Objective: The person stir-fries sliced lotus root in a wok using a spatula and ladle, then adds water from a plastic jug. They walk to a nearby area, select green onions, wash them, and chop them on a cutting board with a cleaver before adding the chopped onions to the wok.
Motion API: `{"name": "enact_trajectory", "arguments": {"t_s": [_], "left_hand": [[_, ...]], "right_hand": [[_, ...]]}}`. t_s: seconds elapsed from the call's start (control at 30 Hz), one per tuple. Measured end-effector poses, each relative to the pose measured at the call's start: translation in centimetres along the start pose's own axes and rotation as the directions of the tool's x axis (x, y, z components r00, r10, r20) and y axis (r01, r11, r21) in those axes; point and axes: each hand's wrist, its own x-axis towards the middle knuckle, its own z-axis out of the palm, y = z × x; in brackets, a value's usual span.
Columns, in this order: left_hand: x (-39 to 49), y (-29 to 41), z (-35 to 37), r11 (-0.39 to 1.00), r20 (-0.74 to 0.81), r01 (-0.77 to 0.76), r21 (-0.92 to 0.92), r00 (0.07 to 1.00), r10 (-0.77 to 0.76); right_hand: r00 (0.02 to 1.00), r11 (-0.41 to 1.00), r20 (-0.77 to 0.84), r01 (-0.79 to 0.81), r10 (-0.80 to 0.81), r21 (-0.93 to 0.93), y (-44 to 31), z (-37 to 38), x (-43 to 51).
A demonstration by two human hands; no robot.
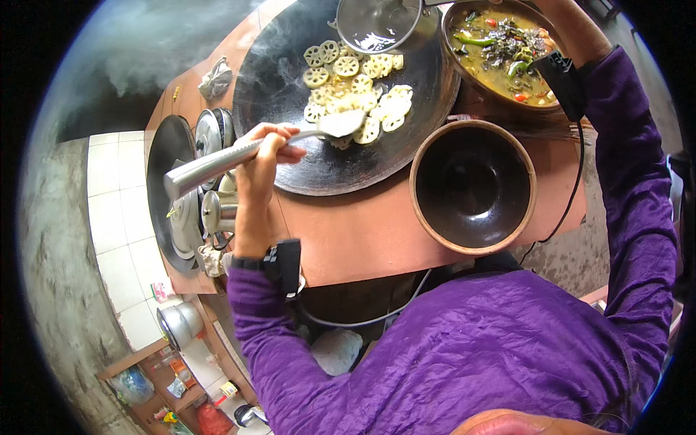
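My left hand is closed around the thick metal handle of a spatula. The spatula's blade rests among sliced lotus root in a large dark wok. Steam rises from the wok. Over its far side hangs a metal ladle or dipper, tilted, with shiny liquid at its lower lip. Its handle runs out of the top edge toward my right hand, which is mostly cut off there, so the grip itself is hidden.
A bowl of soup with peppers and dark leaves stands right of the wok. Nearer me is a dark-glazed bowl. Lidded pots, a second wok and a crumpled cloth sit to the left on the tiled counter.
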Motion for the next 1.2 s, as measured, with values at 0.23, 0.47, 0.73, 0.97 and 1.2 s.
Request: {"name": "enact_trajectory", "arguments": {"t_s": [0.23,0.47,0.73,0.97,1.2], "left_hand": [[1.2,-0.9,0.3,0.983,0.047,0.019,-0.181,0.999,-0.011],[3.7,-3.6,0.3,0.969,0.013,-0.213,0.127,0.977,0.213],[-0.3,-3.1,0.1,0.984,0.061,-0.048,-0.172,0.996,0.059],[3.6,-5.4,1.8,0.952,0.139,-0.302,0.044,0.946,0.294],[0.0,3.3,-6.2,0.979,0.186,0.126,-0.159,0.978,-0.096]], "right_hand": [[1.000,1.000,0.010,-0.005,0.005,-0.004,0.1,0.0,-0.3],[1.000,1.000,0.012,-0.015,0.015,-0.010,0.1,-0.4,-0.6],[1.000,0.999,0.012,-0.025,0.025,-0.021,0.6,-0.9,-1.2],[0.999,0.998,0.026,-0.039,0.041,-0.057,0.1,-1.1,-1.1],[0.938,0.946,-0.158,-0.320,0.308,-0.057,-2.5,-2.6,-3.4]]}}
